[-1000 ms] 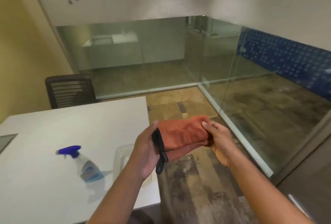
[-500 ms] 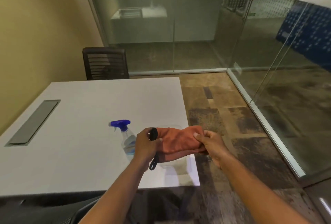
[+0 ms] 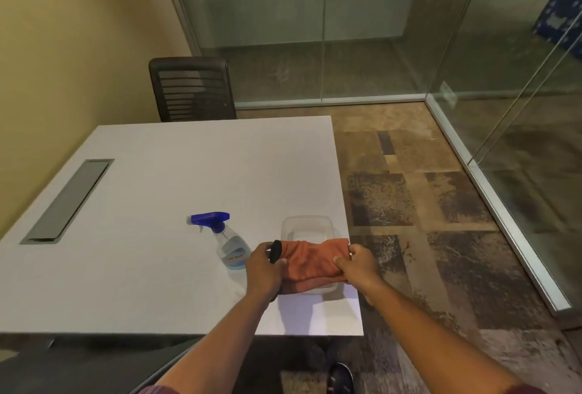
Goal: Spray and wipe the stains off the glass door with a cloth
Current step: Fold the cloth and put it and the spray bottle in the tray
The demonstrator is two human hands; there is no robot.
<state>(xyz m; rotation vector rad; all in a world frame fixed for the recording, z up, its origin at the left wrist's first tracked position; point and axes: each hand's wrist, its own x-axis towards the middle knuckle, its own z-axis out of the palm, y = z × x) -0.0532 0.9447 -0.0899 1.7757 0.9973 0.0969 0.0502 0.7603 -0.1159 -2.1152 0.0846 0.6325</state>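
Head view: the left hand [image 3: 264, 267] and right hand [image 3: 356, 264] each pinch an end of the orange cloth [image 3: 310, 259], holding it folded above a clear tray [image 3: 310, 223] at the table [image 3: 157, 179] corner. The spray bottle [image 3: 225, 241] stands just beside it. This looks like preparation; next, one hand must free itself for the bottle, then turn toward the glass door [image 3: 535, 116].

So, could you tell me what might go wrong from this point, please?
Both hands, left hand and right hand, grip the orange cloth above the clear container, which sits near the table corner; lowering the cloth carelessly could nudge it off the edge. The spray bottle stands just beside the left hand, so a sideways move might tip it. With both hands full, picking up the bottle needs one hand freed first.
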